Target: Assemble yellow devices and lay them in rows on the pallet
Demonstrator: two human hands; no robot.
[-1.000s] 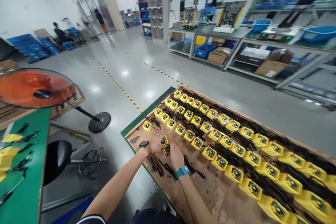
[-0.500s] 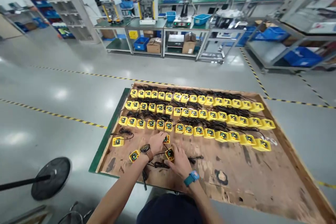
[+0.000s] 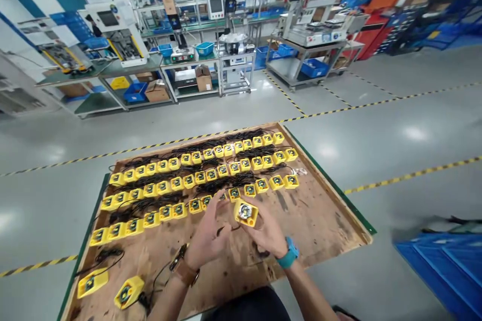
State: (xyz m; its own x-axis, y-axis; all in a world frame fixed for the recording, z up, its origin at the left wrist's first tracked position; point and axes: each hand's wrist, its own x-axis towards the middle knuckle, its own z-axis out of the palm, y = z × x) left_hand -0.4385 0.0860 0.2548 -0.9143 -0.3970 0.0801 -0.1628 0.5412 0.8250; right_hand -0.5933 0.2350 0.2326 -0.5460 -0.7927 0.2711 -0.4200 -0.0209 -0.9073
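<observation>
While held above the table, unit: yellow plastic housing (image 3: 245, 213), round dark-centred face tilted up toward the head camera, over the wooden table (image 3: 320, 230).
Right hand (image 3: 265, 235): narrow cupped hold, fingers under and around the housing's lower right side.
Left hand (image 3: 205, 235): open, fingers curved, just left of the housing, not touching it.
Long axis: roughly across the view, dropping slightly to the right.
Nearer of the hands: right, carrying the housing; left sits a small gap away.
Cable: thin black cable (image 3: 226, 228) lies between the hands; link to the housing not visible.
Far side of table: rows of yellow housings (image 3: 178, 209) with bundled black cables.
Near-left corner: two yellow housings (image 3: 92, 283), cables trailing.
Floor, right: blue crate (image 3: 440, 271).
</observation>
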